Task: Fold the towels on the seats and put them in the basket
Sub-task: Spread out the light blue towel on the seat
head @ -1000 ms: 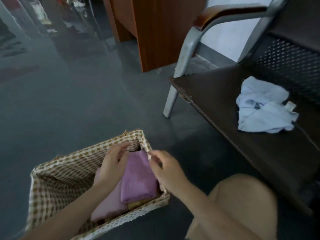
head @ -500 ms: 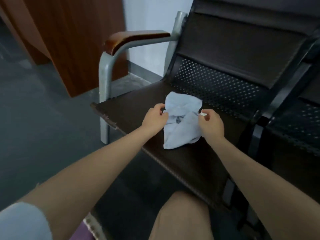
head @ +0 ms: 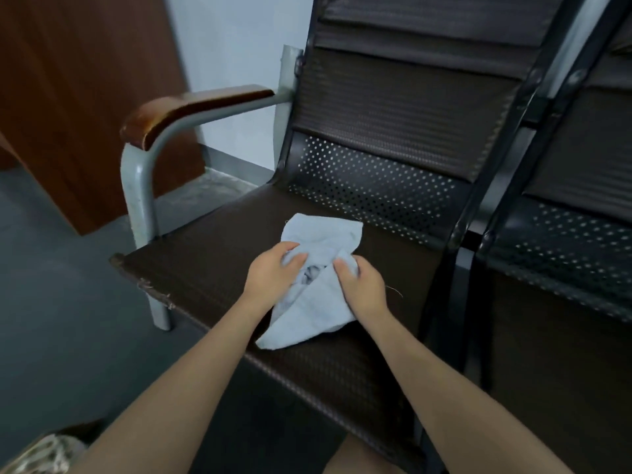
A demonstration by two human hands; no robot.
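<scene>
While both hands work at the middle of the frame, the scene reads as follows.

Left hand (head: 273, 277): fingers curled onto the left side of the towel (head: 318, 285), the thumb and forefinger tips lying on the cloth near its bunched middle; it holds a fold of fabric, with part of the cloth hidden under the palm.

Right hand (head: 362, 289): fingers curled round the right side of the towel, the knuckles up, with a wad of cloth gathered between thumb and fingers.

Towel: pale blue and crumpled, lying on the seat (head: 212, 265) at the centre of the frame. Its upper edge spreads flat beyond the fingertips, toward the backrest (head: 393, 107); its lower corner trails toward the bottom of the frame, between the two wrists. The creased middle sits in the gap between the two hands.

Arms: both forearms come up from the bottom edge, bare, and converge on the towel; the wrists are near each other, the hands just apart.

Seat: dark and woven, with a perforated band where it meets the backrest; its near left corner is frayed.

Armrest (head: 191, 107): brown, on a grey tube, at upper left.

Second seat (head: 574, 254): at the right edge, beside the first.

Basket (head: 41, 456): only a blurred checked rim shows at the lower left corner, well apart from the towel.

Knee (head: 359, 460): at the bottom edge, between the forearms.
</scene>
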